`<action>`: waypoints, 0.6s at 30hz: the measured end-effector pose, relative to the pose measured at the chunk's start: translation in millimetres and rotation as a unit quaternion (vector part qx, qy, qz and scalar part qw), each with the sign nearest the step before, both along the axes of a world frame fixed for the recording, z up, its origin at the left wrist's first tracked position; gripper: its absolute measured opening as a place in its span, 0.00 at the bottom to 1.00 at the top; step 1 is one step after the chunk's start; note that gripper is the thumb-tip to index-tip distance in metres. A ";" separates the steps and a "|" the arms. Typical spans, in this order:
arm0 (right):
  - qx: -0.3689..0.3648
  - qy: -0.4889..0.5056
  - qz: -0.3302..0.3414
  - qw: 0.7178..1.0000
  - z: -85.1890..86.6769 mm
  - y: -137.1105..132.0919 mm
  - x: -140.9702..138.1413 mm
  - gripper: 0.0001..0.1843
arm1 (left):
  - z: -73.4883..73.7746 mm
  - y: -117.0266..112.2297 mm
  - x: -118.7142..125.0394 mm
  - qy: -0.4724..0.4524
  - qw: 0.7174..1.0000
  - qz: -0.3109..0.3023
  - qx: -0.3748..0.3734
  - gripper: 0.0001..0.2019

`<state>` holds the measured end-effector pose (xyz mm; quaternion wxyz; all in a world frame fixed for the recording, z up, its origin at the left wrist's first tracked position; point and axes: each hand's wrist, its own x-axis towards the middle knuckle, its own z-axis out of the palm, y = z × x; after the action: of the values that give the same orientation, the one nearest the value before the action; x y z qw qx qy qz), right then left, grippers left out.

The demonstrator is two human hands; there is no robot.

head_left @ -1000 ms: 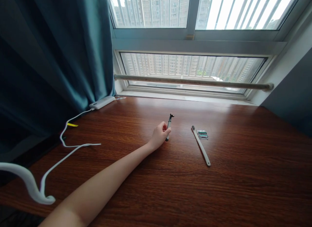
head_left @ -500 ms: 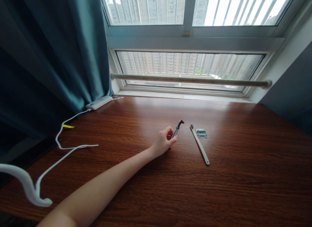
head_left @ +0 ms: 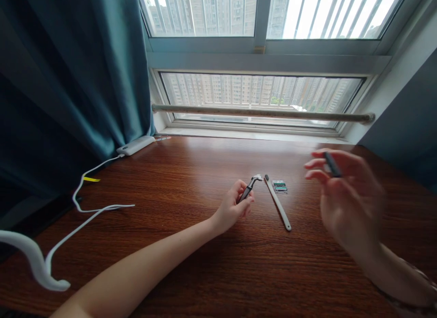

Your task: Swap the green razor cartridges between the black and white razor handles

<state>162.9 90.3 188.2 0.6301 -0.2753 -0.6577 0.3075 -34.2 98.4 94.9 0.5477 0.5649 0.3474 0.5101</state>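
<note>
My left hand (head_left: 236,204) is closed around the dark handle of a razor (head_left: 246,192). The razor's light-coloured head tilts up and away, close to the bristle end of a toothbrush (head_left: 278,203). That toothbrush has a pale handle and lies slantwise on the table. Right beside it sits a small clear pack of razor cartridges (head_left: 280,186) with green strips. My right hand (head_left: 348,195), raised at the right and blurred by motion, pinches a small dark oblong piece (head_left: 332,164) between thumb and fingers. What exactly this piece is, I cannot make out.
The brown wooden table (head_left: 218,272) reaches to the window (head_left: 262,94), which a metal rail (head_left: 259,111) crosses. On the left are a blue curtain (head_left: 75,72), a white power strip (head_left: 135,145), a white cable (head_left: 78,190), a yellow strip (head_left: 91,179) and a curved white object (head_left: 37,259).
My right hand has come into view from the right with the small dark piece. The razor in my left hand has turned slightly, and its head now looks light instead of dark.
</note>
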 end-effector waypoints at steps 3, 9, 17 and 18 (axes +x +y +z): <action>-0.114 -0.037 0.106 0.987 -33.1 25.8 -20.4 0.15 | 6.9 -4.2 4.1 -0.090 0.995 -0.021 -0.047 0.09; -0.097 -0.155 0.140 0.973 -72.9 36.6 -31.3 0.19 | 12.6 -8.3 5.8 -0.192 0.960 -0.097 -0.181 0.12; -0.057 -0.194 0.118 0.972 -70.5 30.9 -33.1 0.19 | 11.7 -9.3 5.7 -0.205 0.950 -0.099 -0.216 0.12; -0.048 -0.200 0.114 0.972 -70.3 30.3 -33.5 0.19 | 12.4 -9.4 5.6 -0.204 0.949 -0.099 -0.221 0.11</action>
<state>129.4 120.6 117.9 0.4324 -0.2849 -0.7819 0.3472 -28.7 89.0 107.3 0.7656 0.3451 0.2743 0.4686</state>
